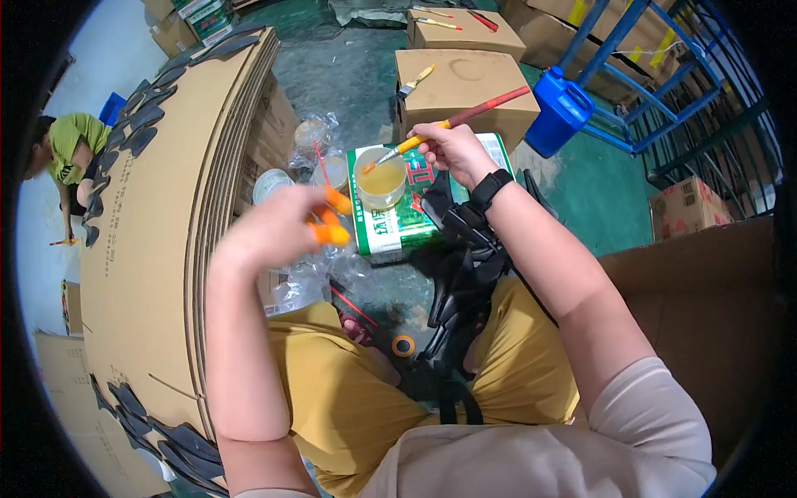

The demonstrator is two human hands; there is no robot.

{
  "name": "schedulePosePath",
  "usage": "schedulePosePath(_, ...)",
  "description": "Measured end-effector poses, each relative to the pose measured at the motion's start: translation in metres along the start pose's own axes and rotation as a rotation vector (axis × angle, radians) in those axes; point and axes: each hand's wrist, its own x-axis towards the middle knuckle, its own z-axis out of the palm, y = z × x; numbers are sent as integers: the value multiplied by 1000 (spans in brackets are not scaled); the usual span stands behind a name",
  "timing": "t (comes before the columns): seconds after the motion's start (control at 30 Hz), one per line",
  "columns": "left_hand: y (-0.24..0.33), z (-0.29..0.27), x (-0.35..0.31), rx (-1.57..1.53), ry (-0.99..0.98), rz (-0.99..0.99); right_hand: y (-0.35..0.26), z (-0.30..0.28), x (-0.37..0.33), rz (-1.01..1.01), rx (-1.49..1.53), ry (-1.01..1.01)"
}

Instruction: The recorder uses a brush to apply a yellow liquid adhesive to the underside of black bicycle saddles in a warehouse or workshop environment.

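My right hand [455, 151] grips a paintbrush [486, 104] with a red and yellow handle. Its bristles tilt down over a clear plastic cup [381, 199] of yellowish liquid. The cup stands on a green and white carton [388, 236]. Left of the cup, my left hand [286, 224] is raised and blurred by motion, with orange covers on its fingertips. Those fingertips look apart, and nothing shows between them. Black curved flat pieces [465, 257] hang below my right wrist, between the carton and my lap.
Stacked cardboard sheets [166, 207] at left carry rows of black pieces [143, 116]. Clear containers [272, 184] and crumpled plastic [300, 286] lie beside them. Cardboard boxes [473, 79], a blue jug [558, 112] and a blue metal frame [664, 124] stand ahead. Another person [76, 145] crouches far left.
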Motion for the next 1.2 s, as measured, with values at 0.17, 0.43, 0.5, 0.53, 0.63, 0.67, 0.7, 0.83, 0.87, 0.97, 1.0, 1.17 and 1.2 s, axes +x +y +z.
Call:
schedulePosePath(0.17,-44,-13,13,-216,327,-107,7,-9,1,25,177,94)
schedulePosePath(0.43,-78,-13,33,-178,646,-204,8,-13,0,43,230,189)
schedulePosePath(0.5,-81,-12,36,-160,636,-224,12,-13,-4,15,164,207)
schedulePosePath(0.53,-83,-12,37,-213,618,-223,13,-12,-6,-12,100,226)
schedulePosePath(0.63,-89,-12,41,-283,600,-202,13,-12,-9,-3,114,224)
schedulePosePath(0.67,-91,-12,43,-297,601,-183,12,-13,-10,-2,114,226)
schedulePosePath(0.7,-86,-11,44,-301,596,-178,8,-20,-12,-18,128,198)
schedulePosePath(0.83,-74,-9,45,-301,579,-181,-6,-52,-21,-145,159,167)
schedulePosePath(0.87,-77,-10,44,-314,570,-175,-10,-57,-29,-198,80,159)
schedulePosePath(0.97,-81,-8,47,-357,542,-148,-8,-78,-47,-319,-149,253)
schedulePosePath(1.0,-83,-8,48,-389,539,-121,-2,-85,-51,-329,-250,257)
schedulePosePath(1.17,-80,-5,59,-355,485,-102,29,-80,-69,-361,-724,109)
schedulePosePath(1.2,-75,-5,59,-340,478,-91,33,-81,-73,-472,-830,62)
